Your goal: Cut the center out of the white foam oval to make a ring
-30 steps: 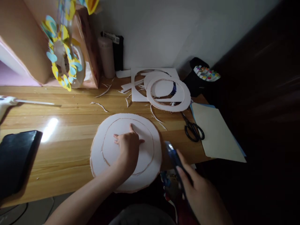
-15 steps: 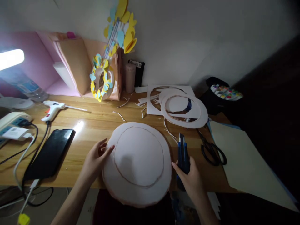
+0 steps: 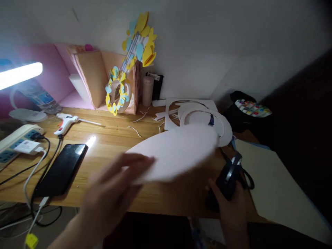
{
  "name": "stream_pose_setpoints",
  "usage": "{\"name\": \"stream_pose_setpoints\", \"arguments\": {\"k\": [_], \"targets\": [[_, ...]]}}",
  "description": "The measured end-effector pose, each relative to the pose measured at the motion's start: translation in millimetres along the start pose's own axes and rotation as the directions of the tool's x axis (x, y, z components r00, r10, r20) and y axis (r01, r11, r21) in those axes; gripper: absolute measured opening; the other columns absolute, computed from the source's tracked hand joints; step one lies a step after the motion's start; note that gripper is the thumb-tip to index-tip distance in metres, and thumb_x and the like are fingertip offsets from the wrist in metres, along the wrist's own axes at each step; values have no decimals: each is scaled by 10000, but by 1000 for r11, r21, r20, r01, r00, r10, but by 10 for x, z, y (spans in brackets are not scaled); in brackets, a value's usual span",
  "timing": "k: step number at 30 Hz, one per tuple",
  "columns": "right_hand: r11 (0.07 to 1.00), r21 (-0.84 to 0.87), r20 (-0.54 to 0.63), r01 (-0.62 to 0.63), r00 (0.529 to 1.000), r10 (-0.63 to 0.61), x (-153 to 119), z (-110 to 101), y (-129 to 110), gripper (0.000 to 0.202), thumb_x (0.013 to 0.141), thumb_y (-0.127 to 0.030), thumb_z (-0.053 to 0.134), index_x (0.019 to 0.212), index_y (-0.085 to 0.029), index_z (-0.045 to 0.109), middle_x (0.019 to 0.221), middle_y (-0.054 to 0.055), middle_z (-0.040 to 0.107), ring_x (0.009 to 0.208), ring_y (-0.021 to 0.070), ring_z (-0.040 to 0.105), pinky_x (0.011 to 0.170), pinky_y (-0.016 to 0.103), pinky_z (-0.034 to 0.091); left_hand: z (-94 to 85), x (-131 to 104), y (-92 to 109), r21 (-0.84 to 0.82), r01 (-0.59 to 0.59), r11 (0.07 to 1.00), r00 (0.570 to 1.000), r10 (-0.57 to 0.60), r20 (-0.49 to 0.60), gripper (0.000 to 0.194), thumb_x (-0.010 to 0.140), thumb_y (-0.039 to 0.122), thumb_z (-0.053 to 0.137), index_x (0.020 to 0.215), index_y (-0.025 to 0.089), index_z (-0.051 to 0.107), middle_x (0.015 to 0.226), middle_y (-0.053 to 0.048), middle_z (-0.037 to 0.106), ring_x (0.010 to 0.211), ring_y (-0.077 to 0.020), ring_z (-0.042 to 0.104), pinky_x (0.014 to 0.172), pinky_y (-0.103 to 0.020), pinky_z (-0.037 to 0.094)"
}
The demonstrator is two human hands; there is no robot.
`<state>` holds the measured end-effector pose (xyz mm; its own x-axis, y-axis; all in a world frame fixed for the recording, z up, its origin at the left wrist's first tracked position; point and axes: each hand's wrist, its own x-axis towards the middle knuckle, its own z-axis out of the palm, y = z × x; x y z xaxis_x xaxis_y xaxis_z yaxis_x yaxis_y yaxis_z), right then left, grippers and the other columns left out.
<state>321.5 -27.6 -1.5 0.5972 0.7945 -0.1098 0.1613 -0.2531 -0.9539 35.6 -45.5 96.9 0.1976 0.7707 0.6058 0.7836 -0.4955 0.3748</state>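
My left hand (image 3: 114,193), blurred by motion, pinches the near left edge of a white foam board disc (image 3: 173,152). The disc is lifted off the desk and tilted, its far end overlapping the white rings behind it. In my right hand (image 3: 230,204) is a dark blue utility knife (image 3: 227,176), held above the desk's right part, away from the disc. Black scissors (image 3: 249,178) lie just beyond the knife and are partly covered by it. The white ring (image 3: 227,129) rests on a cut-out square board (image 3: 169,121) at the back.
On the wooden desk (image 3: 109,145) at left are a phone (image 3: 62,169), a glue gun (image 3: 66,122) and a power strip (image 3: 18,141) with cables. A flower-decorated stand (image 3: 118,95) is at the back. Cream sheets (image 3: 277,183) lie at right, by a marker box (image 3: 251,109).
My left hand has gripped the disc, raised it off the desk edge and tilted it away to the right. My right hand has moved right with the knife.
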Motion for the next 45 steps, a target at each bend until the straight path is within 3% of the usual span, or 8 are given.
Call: {"name": "stream_pose_setpoints", "arguments": {"k": [5, 16, 19, 24, 28, 36, 40, 45], "targets": [[987, -116, -1, 110, 994, -111, 79, -217, 97, 438, 715, -488, 712, 1024, -212, 569, 678, -11, 621, 632, 188, 608, 633, 322, 502, 595, -415, 183, 167, -403, 900, 910, 374, 181, 340, 915, 76, 366, 1089, 91, 658, 1089, -80, 723, 1026, -184, 655, 833, -255, 534], [740, -522, 461, 425, 870, -174, 343, -394, -29, 427, 847, -537, 517, 1118, -218, 600, 767, 33, 709, 649, 204, 673, 632, 319, 537, 1108, -1054, 93, 294, -587, 755, 803, 496, 330, 393, 887, 162, 438, 1229, 31, 583, 1245, -174, 629, 1158, -264, 580, 1055, -369, 406], [552, -547, 646, 629, 737, -200, 515, -230, -244, 445, 872, -495, 489, 1219, -239, 600, 1040, 75, 718, 923, 271, 685, 768, 386, 546, 1114, -1065, 54, 241, -565, 789, 814, 485, 320, 375, 888, 139, 441, 1216, 43, 595, 1240, -151, 638, 1163, -256, 574, 1030, -349, 432], [372, -269, 904, 888, 366, -220, 841, 330, -617, 377, 916, -382, 484, 1255, -258, 593, 1244, 37, 639, 1127, 238, 599, 929, 354, 483, 1035, -1060, -25, 123, -476, 871, 845, 413, 340, 393, 900, 49, 390, 1237, 93, 588, 1187, -65, 681, 1082, -192, 620, 971, -310, 488], [292, -196, 962, 936, 241, -128, 979, 689, -739, 357, 927, -369, 482, 1247, -267, 602, 1192, 34, 666, 1067, 242, 625, 887, 359, 489, 790, -1098, -238, 32, -456, 889, 799, 393, 454, 445, 904, 44, 377, 1312, 139, 528, 1224, -13, 666, 1130, -165, 587, 1067, -336, 418], [279, -248, 950, 928, 289, -116, 805, 731, -723, 292, 938, -334, 474, 1153, -226, 640, 1026, 54, 719, 871, 219, 679, 715, 293, 494, 197, -1059, -581, 134, -130, 982, 820, 31, 571, 698, 815, 472, 614, 1428, 245, 369, 1436, -88, 480, 1294, -289, 452, 1027, -495, 433], [247, -288, 936, 925, 326, -130, 696, 682, -731, 284, 933, -306, 483, 1156, -209, 629, 1035, 63, 718, 905, 232, 680, 731, 297, 489, 580, -317, -681, 125, 127, 984, 884, -170, 436, 510, 920, 427, 472, 1357, 166, 436, 1369, -143, 522, 1232, -266, 498, 995, -455, 440], [226, -311, 930, 923, 345, -130, 628, 555, -748, 294, 935, -304, 483, 1190, -234, 611, 1019, 53, 722, 916, 241, 677, 727, 319, 500, 1251, 544, -1051, -33, 156, 987, 788, -104, 607, 663, 708, 340, 756, 1290, 147, 506, 1280, -147, 564, 1184, -294, 500, 1001, -426, 395]]}}
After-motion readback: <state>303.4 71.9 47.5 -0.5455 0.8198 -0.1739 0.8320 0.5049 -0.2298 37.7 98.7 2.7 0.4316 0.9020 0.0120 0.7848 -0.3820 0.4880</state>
